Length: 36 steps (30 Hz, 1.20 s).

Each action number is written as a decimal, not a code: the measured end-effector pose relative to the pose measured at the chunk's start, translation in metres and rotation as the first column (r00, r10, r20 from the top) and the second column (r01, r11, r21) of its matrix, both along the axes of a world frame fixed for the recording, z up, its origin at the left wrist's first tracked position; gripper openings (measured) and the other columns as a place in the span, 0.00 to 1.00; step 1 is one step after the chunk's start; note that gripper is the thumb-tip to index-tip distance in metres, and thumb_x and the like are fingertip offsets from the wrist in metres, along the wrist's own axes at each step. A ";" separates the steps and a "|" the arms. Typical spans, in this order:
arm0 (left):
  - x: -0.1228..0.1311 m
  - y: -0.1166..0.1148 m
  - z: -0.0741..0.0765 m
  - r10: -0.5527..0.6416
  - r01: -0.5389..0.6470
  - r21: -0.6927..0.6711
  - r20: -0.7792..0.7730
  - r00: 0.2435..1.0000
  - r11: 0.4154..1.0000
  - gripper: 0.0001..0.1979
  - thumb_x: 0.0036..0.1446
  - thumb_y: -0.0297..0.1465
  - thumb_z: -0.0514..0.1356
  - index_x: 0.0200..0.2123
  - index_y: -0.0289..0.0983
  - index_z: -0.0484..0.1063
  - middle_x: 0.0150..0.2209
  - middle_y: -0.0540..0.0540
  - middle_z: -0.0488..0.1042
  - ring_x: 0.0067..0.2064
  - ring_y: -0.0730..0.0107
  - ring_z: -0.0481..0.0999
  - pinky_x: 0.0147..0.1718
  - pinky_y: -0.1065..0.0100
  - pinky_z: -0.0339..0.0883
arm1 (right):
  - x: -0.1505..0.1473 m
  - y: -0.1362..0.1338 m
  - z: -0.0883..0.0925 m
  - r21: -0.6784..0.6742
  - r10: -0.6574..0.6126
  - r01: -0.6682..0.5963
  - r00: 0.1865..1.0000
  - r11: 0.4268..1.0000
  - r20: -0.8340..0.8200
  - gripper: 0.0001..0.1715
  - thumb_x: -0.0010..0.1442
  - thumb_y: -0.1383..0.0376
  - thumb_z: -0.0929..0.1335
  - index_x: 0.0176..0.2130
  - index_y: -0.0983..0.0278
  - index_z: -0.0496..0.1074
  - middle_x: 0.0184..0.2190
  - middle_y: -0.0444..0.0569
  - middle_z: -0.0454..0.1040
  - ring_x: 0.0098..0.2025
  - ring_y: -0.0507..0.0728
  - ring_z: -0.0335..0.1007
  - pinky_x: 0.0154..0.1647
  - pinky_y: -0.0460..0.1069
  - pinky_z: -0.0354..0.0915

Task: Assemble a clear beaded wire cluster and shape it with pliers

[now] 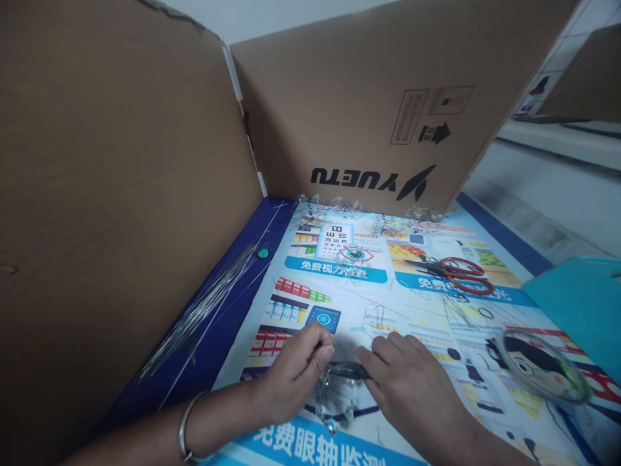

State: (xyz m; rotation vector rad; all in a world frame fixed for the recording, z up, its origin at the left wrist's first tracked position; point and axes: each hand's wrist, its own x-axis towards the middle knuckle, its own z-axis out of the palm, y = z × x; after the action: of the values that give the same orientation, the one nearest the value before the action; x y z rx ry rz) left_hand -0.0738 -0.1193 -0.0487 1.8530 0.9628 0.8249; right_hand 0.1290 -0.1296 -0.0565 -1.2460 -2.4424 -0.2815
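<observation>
My left hand [298,372] is closed, thumb pressed against the curled fingers, at the upper left of a clear beaded wire piece [334,404]. That piece looks like a small ring of transparent beads with fine wires, and its upper end meets the fingers. My right hand [412,378] is wrapped round a pair of pliers [347,370]; only the dark jaws show, pointing left at the top of the beaded piece. The handles are hidden in the palm. Whether the jaws grip a wire cannot be made out.
Red-handled scissors [468,273] lie at the right. A bundle of straight wires [204,304] lies along the left. Clear bead pieces [330,204] line the back cardboard wall [291,116]. A round clear dish [541,366] and a turquoise box [577,310] are at the right.
</observation>
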 end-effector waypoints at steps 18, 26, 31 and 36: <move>-0.001 0.003 -0.001 0.023 -0.023 0.012 -0.058 0.998 1.000 0.10 0.64 0.33 0.45 0.32 0.37 0.59 0.29 0.51 0.61 0.31 0.72 0.60 0.31 0.71 0.55 | 0.000 -0.002 -0.001 0.067 0.009 -0.010 1.000 0.998 0.006 0.10 0.47 0.69 0.69 0.34 0.60 0.70 0.23 0.43 0.68 0.28 0.56 0.60 0.32 0.51 0.48; 0.000 0.007 0.006 0.034 -0.016 0.087 -0.216 0.976 0.996 0.07 0.62 0.30 0.49 0.30 0.37 0.60 0.28 0.52 0.63 0.30 0.73 0.63 0.29 0.72 0.56 | 0.000 -0.002 0.001 0.075 -0.005 0.002 0.999 0.997 0.036 0.12 0.42 0.71 0.70 0.31 0.60 0.70 0.23 0.43 0.67 0.27 0.56 0.59 0.31 0.51 0.47; -0.004 0.009 0.011 0.003 0.080 0.222 -0.354 0.935 0.972 0.08 0.63 0.31 0.47 0.32 0.38 0.61 0.29 0.49 0.67 0.30 0.71 0.67 0.28 0.71 0.59 | -0.002 0.001 0.002 0.064 0.009 -0.011 1.000 0.998 0.023 0.12 0.43 0.72 0.69 0.32 0.60 0.70 0.23 0.43 0.67 0.27 0.56 0.59 0.32 0.50 0.47; -0.007 0.013 0.012 0.062 0.200 0.393 -0.562 0.825 0.898 0.08 0.62 0.29 0.46 0.34 0.38 0.62 0.30 0.49 0.69 0.28 0.71 0.68 0.25 0.71 0.57 | -0.003 0.005 0.004 0.025 0.013 -0.013 1.000 1.000 0.009 0.08 0.45 0.73 0.67 0.28 0.61 0.68 0.23 0.43 0.67 0.27 0.56 0.60 0.32 0.51 0.47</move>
State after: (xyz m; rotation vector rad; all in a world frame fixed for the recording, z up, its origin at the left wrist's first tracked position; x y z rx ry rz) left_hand -0.0812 -0.1066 -0.0366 2.6043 1.1146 0.4617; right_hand 0.1263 -0.1241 -0.0528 -1.2206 -2.4457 -0.3140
